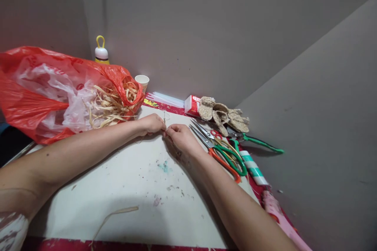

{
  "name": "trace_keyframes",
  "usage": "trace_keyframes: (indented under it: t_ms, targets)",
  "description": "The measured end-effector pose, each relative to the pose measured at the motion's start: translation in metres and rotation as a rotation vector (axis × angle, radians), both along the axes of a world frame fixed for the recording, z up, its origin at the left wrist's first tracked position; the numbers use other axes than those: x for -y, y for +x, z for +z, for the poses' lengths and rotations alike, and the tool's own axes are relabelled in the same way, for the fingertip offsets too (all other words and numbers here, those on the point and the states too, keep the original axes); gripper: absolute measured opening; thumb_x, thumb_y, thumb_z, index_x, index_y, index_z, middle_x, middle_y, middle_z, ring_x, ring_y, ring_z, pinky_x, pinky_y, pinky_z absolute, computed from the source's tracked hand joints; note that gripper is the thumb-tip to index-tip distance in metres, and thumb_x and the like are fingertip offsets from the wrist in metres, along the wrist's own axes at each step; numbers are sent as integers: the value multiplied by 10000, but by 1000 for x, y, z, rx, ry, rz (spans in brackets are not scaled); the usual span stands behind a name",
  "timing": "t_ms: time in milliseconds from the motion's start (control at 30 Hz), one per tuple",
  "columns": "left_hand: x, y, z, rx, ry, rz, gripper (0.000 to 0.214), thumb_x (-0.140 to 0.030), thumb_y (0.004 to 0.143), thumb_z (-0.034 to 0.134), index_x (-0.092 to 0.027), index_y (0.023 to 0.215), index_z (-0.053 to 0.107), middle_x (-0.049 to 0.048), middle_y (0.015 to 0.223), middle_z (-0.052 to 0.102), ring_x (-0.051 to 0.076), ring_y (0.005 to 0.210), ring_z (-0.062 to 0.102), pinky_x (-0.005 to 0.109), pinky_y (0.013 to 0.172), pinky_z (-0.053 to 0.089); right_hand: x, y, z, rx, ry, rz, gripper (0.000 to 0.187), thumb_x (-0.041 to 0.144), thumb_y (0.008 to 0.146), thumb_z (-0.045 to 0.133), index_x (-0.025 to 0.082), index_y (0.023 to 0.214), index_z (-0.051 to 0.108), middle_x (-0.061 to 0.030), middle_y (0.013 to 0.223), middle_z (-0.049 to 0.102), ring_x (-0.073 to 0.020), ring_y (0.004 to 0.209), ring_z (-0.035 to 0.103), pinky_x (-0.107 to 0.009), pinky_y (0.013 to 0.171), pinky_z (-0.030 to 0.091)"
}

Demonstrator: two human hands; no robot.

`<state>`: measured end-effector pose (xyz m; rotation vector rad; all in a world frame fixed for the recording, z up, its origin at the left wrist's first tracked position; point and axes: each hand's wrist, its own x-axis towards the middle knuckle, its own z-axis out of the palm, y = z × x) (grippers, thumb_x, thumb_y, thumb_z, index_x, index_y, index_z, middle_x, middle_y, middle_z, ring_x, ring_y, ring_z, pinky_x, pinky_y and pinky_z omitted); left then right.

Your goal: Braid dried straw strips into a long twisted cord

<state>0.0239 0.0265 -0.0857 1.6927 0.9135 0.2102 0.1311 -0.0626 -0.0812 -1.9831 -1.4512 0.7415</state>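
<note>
My left hand (152, 124) and my right hand (179, 135) meet over the far middle of the white board (118, 188). Both are closed, with the fingertips pinched together and almost touching. A thin strand (164, 117) with a small loop pokes up between them; its kind is too fine to make out, and the rest is hidden by the fingers. Left of my left hand, pale raffia strips (108, 104) spill from a red plastic bag (38, 113). Just right of my right hand lie green-handled scissors (228, 157) and orange-handled scissors (225, 164).
Braided fibre pieces (222, 113), a red-and-white box (192, 104), translucent sticks (167, 100) and a paper cup (142, 81) line the back. Green-handled pliers (259, 142), a striped roll (253, 168) and a pink object (278, 213) sit right. A loose raffia strip (118, 211) lies in front.
</note>
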Motion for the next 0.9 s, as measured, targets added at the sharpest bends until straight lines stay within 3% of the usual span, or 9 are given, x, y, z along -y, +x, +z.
trace_keyframes:
  t_ms: [133,267,433,533,633,700,800,833,900]
  targets:
    - [-1,1,-2,44,-84,3,151,-128,649,528,-153,510,476,-60,398,366,44,329,250,222,358,146,2,-12,-14,32,-39,-18,252,234,785,377,173,589,524,-2,458,488,-105,398,398,-229,417,279]
    - [1,2,-1,72,-156,56,116,-135,662,562,-151,557,515,-64,387,361,47,331,251,223,360,144,6,-17,-20,155,-21,-10,236,224,771,431,171,570,544,-65,554,593,-151,531,516,-250,519,340]
    - [8,5,0,111,-288,124,200,-100,694,525,-161,530,430,-69,356,309,46,324,233,213,364,135,13,-28,-13,500,3,6,247,225,808,397,156,794,633,-125,789,682,-217,704,604,-292,614,354]
    - [11,7,-1,137,-318,130,186,-84,714,508,-151,554,439,-56,394,375,39,333,253,204,367,137,24,-40,-7,715,-33,87,278,225,837,371,155,911,630,-119,770,690,-224,656,622,-295,578,341]
    - [10,8,-2,144,-353,126,157,-78,736,493,-127,588,482,-50,421,407,25,334,226,195,370,122,46,-56,2,790,-32,271,252,186,836,380,135,902,618,-116,746,683,-212,602,609,-288,538,314]
    - [9,7,-1,147,-376,122,155,-85,759,480,-115,608,502,-55,419,394,18,330,205,189,371,117,65,-65,13,746,-9,440,209,160,822,403,136,814,611,-105,745,672,-180,580,579,-275,524,295]
    - [7,5,0,156,-405,114,167,-91,781,467,-104,621,513,-56,419,386,15,327,215,182,367,124,86,-63,33,389,-39,604,235,274,828,474,167,640,566,-9,567,585,-110,499,481,-235,498,280]
    - [6,5,0,159,-413,111,171,-94,785,467,-103,620,513,-55,420,388,15,325,217,182,365,126,87,-58,39,253,-44,567,258,309,821,492,167,612,547,12,523,538,-97,482,448,-222,489,281]
    - [5,5,-1,165,-425,106,176,-104,791,470,-103,621,515,-55,422,389,16,321,218,184,358,129,79,-39,47,27,82,310,332,332,843,451,161,561,490,25,502,474,-86,486,418,-207,491,302]
